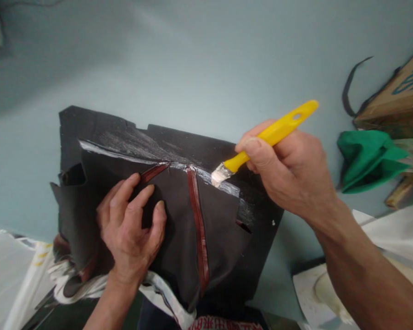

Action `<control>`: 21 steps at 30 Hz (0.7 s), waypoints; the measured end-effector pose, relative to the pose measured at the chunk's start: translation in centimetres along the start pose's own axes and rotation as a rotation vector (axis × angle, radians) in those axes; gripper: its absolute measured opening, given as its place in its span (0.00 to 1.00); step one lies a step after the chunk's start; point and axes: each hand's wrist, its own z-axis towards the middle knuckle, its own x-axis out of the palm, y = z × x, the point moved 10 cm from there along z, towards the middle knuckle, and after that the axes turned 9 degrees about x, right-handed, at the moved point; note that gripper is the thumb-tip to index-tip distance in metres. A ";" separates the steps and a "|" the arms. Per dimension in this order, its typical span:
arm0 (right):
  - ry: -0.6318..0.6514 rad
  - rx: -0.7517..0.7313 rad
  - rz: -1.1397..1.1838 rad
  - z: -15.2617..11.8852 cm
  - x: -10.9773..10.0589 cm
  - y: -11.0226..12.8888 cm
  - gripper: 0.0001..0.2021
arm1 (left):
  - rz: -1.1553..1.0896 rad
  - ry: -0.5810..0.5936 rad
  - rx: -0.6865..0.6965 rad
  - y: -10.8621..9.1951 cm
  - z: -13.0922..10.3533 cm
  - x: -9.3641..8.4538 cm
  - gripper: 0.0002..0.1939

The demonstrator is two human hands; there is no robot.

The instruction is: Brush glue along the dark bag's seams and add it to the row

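Note:
My right hand grips a yellow-handled brush, thumb and fingers wrapped round the handle. White paste covers the bristles, which touch the edge of a black leather-like piece. A white smeared band runs along that upper edge. Two dark red strips cross the piece, their upper ends at the band. My left hand rests on the piece with its fingers spread, left of the brush. Beneath lies a black sheet with whitish streaks.
The pale blue-green table extends behind the work. To the right stand a cardboard box, a crumpled green cloth and a pale container, partly behind my right forearm. White fabric bunches at the front.

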 end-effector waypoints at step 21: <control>-0.190 -0.320 -0.122 0.5 4.0 6.4 0.14 | -0.021 0.000 -0.037 0.1 -0.2 0.0 0.20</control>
